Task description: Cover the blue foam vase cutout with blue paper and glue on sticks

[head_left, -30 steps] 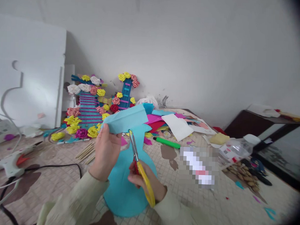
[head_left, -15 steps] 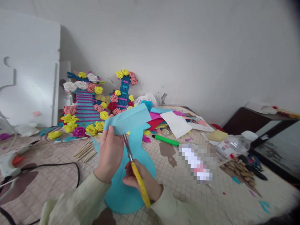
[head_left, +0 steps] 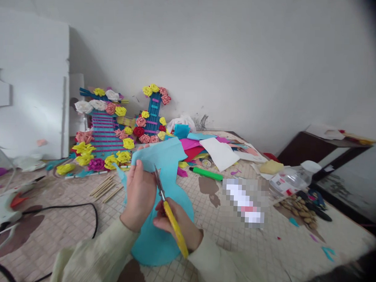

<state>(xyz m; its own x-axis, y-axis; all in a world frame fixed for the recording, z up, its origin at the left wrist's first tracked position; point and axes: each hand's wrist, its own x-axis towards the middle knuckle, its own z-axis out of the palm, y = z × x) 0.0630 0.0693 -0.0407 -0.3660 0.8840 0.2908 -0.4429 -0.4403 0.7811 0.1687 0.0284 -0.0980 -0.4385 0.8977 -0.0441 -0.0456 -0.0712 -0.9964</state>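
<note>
My left hand (head_left: 140,193) is closed on a strip of light-blue paper (head_left: 159,154), thumb in front, holding it up off the table. In my right hand (head_left: 175,220) is a pair of scissors (head_left: 172,225) with yellow handles. Their blades point up and away, with the tips at the lower edge of the strip. Whether the blades are apart is hard to make out. Beneath both hands lies a blue guitar-shaped piece (head_left: 162,247), its round body towards me and its neck partly behind the strip.
Paper-flower models (head_left: 105,130) stand by the wall. Wooden sticks (head_left: 102,186), a glue gun (head_left: 7,200) and its black cable lie left. Coloured paper sheets (head_left: 220,154), a green marker (head_left: 206,173), a plastic bottle (head_left: 293,179) and peanuts (head_left: 298,208) lie right.
The far end of the paper strip has dropped a little and sits slightly further left. The view has shifted slightly. Both hands keep their holds.
</note>
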